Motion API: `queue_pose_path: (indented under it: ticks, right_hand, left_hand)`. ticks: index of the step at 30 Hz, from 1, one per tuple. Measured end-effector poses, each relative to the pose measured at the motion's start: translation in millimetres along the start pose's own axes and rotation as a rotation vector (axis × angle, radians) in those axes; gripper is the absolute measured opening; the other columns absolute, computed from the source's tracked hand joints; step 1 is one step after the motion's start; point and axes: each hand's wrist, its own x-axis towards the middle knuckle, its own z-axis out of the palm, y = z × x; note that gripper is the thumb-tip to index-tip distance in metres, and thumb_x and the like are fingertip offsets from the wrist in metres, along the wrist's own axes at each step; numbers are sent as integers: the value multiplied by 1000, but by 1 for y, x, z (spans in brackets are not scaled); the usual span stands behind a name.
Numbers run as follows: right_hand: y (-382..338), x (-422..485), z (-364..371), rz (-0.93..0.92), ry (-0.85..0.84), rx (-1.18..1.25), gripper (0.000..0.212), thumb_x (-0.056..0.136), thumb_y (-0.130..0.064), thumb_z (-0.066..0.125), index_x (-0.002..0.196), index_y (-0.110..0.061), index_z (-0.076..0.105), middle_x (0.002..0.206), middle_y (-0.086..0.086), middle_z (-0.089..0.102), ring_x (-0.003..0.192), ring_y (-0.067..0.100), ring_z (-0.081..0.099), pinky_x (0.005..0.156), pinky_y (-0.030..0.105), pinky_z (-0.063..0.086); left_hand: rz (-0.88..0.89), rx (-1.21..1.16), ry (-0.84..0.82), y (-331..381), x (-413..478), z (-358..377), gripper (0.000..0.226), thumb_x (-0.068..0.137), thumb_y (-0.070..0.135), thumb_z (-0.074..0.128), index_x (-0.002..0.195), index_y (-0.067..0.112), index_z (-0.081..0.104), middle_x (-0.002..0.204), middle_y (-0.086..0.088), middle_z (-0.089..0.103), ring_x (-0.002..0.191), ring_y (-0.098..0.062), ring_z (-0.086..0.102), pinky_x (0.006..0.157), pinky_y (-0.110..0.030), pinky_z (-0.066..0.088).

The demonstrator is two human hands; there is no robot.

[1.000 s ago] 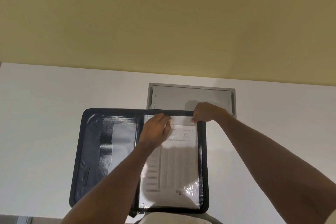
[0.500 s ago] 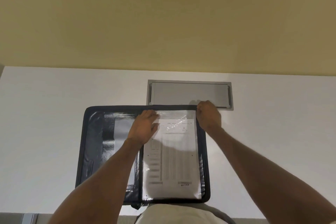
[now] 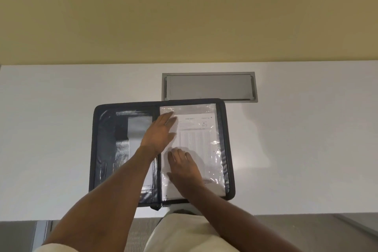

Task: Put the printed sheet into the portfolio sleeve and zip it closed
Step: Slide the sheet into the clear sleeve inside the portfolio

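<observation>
A dark zip portfolio (image 3: pixel 105 149) lies open flat on the white table. Its right half carries a clear plastic sleeve (image 3: pixel 212 108), and the printed sheet (image 3: pixel 199 139) with a table of text lies inside it. My left hand (image 3: pixel 159 135) rests flat with spread fingers on the sleeve's upper left, near the spine. My right hand (image 3: pixel 185 166) lies flat on the sleeve's lower left part. Neither hand grips anything. The left half shows dark pockets and a grey panel (image 3: pixel 139 129).
A grey recessed cable hatch (image 3: pixel 209 87) sits in the white table (image 3: pixel 51 129) just behind the portfolio. A yellow wall rises beyond the table's far edge. My lap in light trousers (image 3: pixel 184 231) is below the near edge.
Both hands let go of the sleeve's top edge. The right hand moved down and left onto the lower sleeve; the left hand flattened on the upper left. The sheet sits fully inside.
</observation>
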Motion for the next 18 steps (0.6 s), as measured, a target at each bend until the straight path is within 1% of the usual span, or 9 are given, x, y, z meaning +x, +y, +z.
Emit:
queue_pose_path:
  ticks: [2, 4, 5, 8, 11, 13, 14, 16, 18]
  right_hand:
    - [9, -8, 3, 24, -21, 9, 77, 84, -39, 76, 143, -4, 41, 138, 17, 52, 128, 32, 51, 111, 44, 45]
    - [24, -17, 6, 47, -26, 2, 66, 88, -26, 70, 143, -6, 40, 142, 16, 47, 132, 32, 48, 111, 46, 43]
    - [33, -23, 6, 54, -30, -10, 64, 89, -23, 68, 144, -7, 38, 145, 16, 45, 135, 33, 46, 112, 48, 42]
    - [59, -48, 9, 91, -71, -36, 70, 95, -34, 62, 153, -10, 31, 160, 15, 33, 149, 34, 31, 120, 53, 32]
    - [84, -76, 15, 141, -99, -47, 69, 105, -44, 44, 161, -16, 15, 171, 7, 8, 158, 29, 5, 127, 52, 15]
    - [98, -91, 15, 175, -126, -77, 69, 107, -50, 30, 163, -21, 2, 170, 0, -9, 157, 22, -10, 129, 47, 2]
    - [103, -98, 14, 187, -137, -101, 69, 107, -53, 24, 163, -22, -2, 169, -1, -14, 156, 21, -12, 128, 46, -3]
    - [109, -108, 9, 209, -146, -141, 69, 104, -54, 13, 162, -23, -8, 168, -3, -19, 156, 22, -14, 124, 44, -9]
    - [112, -113, 7, 240, -147, -156, 69, 102, -55, 9, 161, -24, -13, 167, -4, -23, 155, 22, -17, 121, 43, -17]
  left_hand:
    - [0, -17, -39, 0, -5, 5, 69, 103, 38, 60, 163, 23, 28, 173, 3, 14, 160, -18, 12, 128, -40, 21]
    - [-6, -25, -52, 3, -6, 8, 76, 102, 43, 60, 164, 22, 21, 174, 2, 7, 160, -17, 5, 130, -40, 14]
    - [-8, -25, -61, 5, -6, 9, 79, 101, 45, 60, 165, 21, 19, 174, 2, 4, 161, -18, 2, 130, -41, 11]
    - [-31, -17, -94, 13, -7, 13, 87, 101, 49, 59, 166, 19, 9, 174, 0, -6, 160, -19, -8, 131, -45, 5]
    - [-46, -32, -100, 18, -11, 16, 87, 103, 49, 55, 166, 20, 3, 173, 0, -13, 159, -19, -15, 131, -45, 0]
    - [-32, -57, -55, 17, -15, 14, 81, 105, 48, 50, 166, 21, 3, 173, 1, -11, 159, -19, -13, 131, -46, 0]
    - [-31, -58, -20, 14, -18, 12, 78, 106, 47, 47, 166, 21, 4, 174, 0, -8, 160, -19, -10, 131, -46, 2]
    - [-66, -40, 49, 2, -26, 8, 74, 107, 44, 46, 166, 18, 9, 174, -4, 0, 161, -22, -3, 131, -47, 6]
    - [-150, -30, 106, -16, -36, 3, 70, 107, 40, 48, 165, 16, 17, 174, -8, 7, 161, -27, 3, 130, -48, 9]
